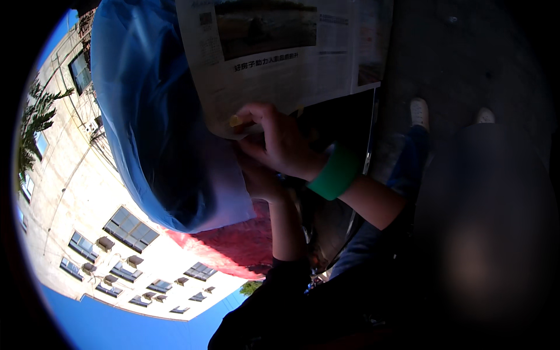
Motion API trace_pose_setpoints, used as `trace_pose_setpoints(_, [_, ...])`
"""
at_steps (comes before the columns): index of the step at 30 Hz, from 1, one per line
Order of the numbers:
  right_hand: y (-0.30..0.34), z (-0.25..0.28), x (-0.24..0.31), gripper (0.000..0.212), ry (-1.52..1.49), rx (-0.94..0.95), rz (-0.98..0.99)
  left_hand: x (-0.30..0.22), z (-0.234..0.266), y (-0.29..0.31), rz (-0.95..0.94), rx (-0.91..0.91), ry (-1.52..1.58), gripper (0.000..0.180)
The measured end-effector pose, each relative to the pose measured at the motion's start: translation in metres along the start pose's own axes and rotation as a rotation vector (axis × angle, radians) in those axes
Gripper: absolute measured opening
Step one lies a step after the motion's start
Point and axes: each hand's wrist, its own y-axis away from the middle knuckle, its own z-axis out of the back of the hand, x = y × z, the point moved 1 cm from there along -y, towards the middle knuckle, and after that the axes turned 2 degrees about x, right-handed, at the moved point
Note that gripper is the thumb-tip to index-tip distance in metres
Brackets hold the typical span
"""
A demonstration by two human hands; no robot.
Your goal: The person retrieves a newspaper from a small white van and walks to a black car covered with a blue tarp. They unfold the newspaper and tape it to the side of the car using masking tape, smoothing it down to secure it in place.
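My right hand (283, 143) is closed at the lower left corner of a printed newspaper sheet (274, 79), its fingers curled around the edge. A small yellow spot (235, 121) shows at its fingertips; what it is I cannot make out. A wide green band (335, 171) circles my right wrist. My left hand (256, 178) is below and partly behind the right one, against a pale lilac sheet (221, 195), its fingers hidden. Left of both hands bulges a large, glossy blue plastic sheet (131, 116), touching the newspaper's left side.
Red, crinkled material (233, 254) hangs under the blue plastic. Dark ground (461, 64) lies at the right, with a pale shoe (419, 112), another pale shoe (485, 115) and blue jeans (408, 154). A pale building (87, 186) with several windows rises at the left. Deep shade hides the lower right.
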Motion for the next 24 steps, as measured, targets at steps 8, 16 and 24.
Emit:
trace_pose_setpoints(8, [0.002,-0.002,-0.003,0.037,0.061,0.03,-0.009,0.003,-0.001,-0.011,0.072,0.337,-0.061,0.033])
trace_pose_setpoints(16, [-0.011,0.022,0.001,0.032,-0.112,0.34,-0.06,-0.005,-0.002,-0.024,0.294,0.253,0.33,0.034])
trace_pose_setpoints(24, [-0.027,0.016,-0.013,0.013,-0.242,0.209,-0.05,-0.023,-0.019,-0.026,0.622,0.096,0.64,0.031])
